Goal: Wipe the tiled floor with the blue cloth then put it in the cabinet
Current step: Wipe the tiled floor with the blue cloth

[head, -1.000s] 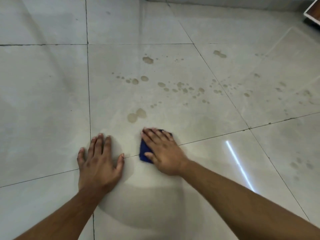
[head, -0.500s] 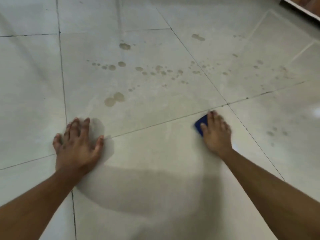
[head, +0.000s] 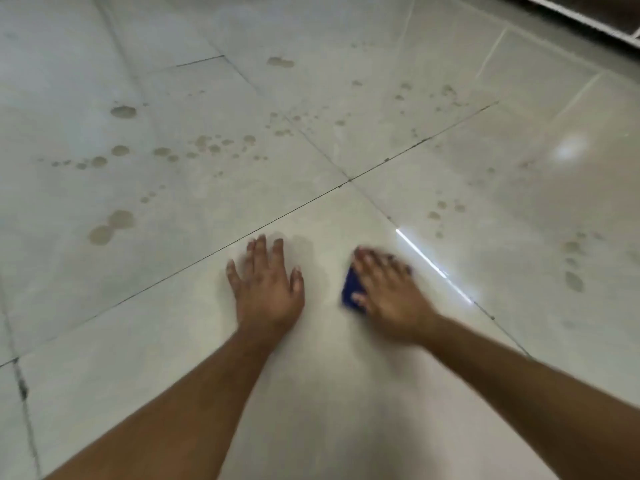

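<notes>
My right hand (head: 388, 289) presses flat on the folded blue cloth (head: 350, 289), which lies on the pale tiled floor (head: 173, 306); only the cloth's left edge shows past my fingers, and the hand is blurred. My left hand (head: 266, 282) rests palm down on the same tile, fingers spread, a short way left of the cloth and holding nothing. Several brownish drip stains (head: 110, 225) dot the tiles beyond both hands. A white-edged cabinet corner (head: 595, 19) shows at the top right.
Dark grout lines (head: 349, 180) cross just ahead of my hands. More stains (head: 573, 268) mark the tile to the right. A bright light streak (head: 426, 261) reflects off the glossy floor beside my right hand.
My right hand has slid the cloth back toward me and to the left, close to my left hand. The view has shifted right, so my left hand now sits near the middle.
</notes>
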